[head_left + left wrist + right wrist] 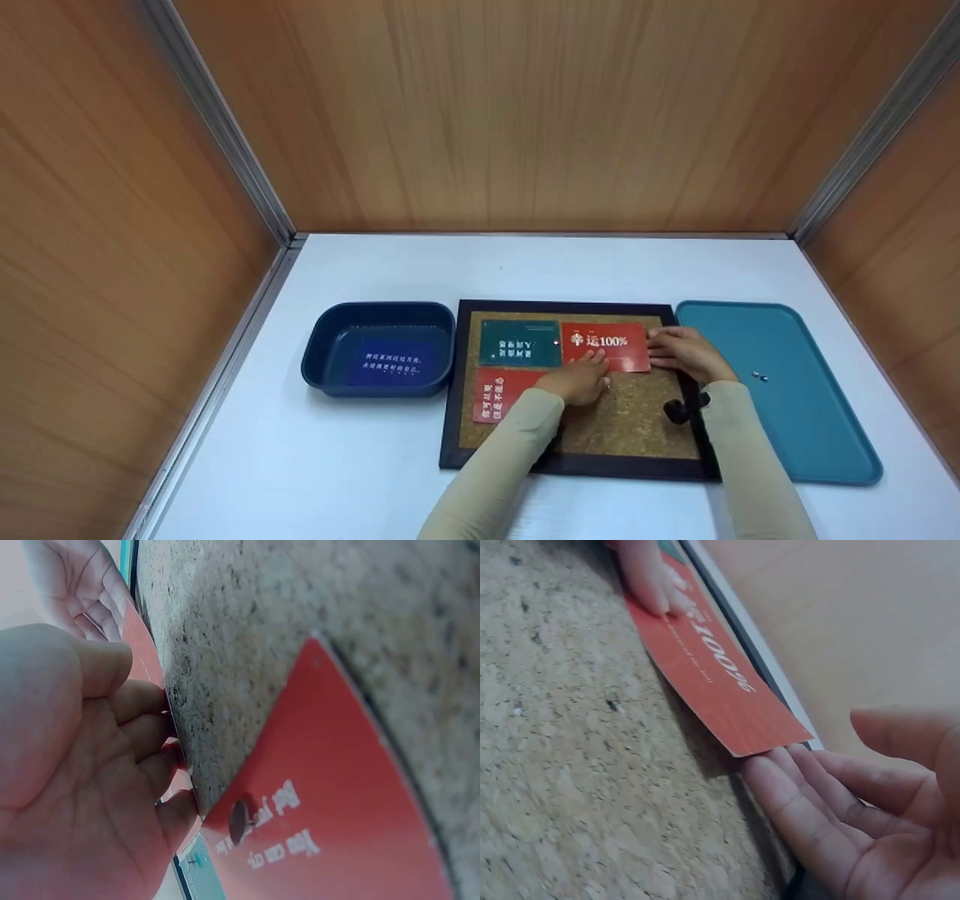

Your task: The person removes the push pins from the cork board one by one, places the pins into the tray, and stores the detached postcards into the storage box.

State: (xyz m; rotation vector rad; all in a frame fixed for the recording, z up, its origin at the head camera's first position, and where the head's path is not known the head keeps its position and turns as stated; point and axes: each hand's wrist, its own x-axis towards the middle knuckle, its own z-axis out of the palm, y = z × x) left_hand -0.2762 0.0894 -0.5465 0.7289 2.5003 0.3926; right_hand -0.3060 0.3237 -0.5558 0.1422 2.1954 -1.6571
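A red card marked "100%" (613, 342) is placed on the cork of a dark-framed board (637, 424), in its far right part, just beside a green card (517, 343). The left hand (576, 381) is laid over the near edge of the "100%" card, with the fingers touching it and not wrapped round it. The right hand (691, 354) is held at the card's right end, with its fingers extended and their tips touching the edge from below; the thumb is held well apart, so the card is not pinched. That end is seen in the right wrist view to be lifted slightly off the cork, with a shadow cast beneath.

A second red card (502, 390) is set on the near left part of the board, partly hidden by the left arm; a round-headed pin (238, 821) is seen on it in the left wrist view. A small pin (556, 343) is seen near the green card's right edge.

To the left of the board, a blue card (394, 361) is held in a dark blue bin (322, 352). To the right, a few small pins (760, 376) are grouped on a teal tray (810, 427). All is set on a white table (360, 472), bounded by wood-grained walls (525, 112).
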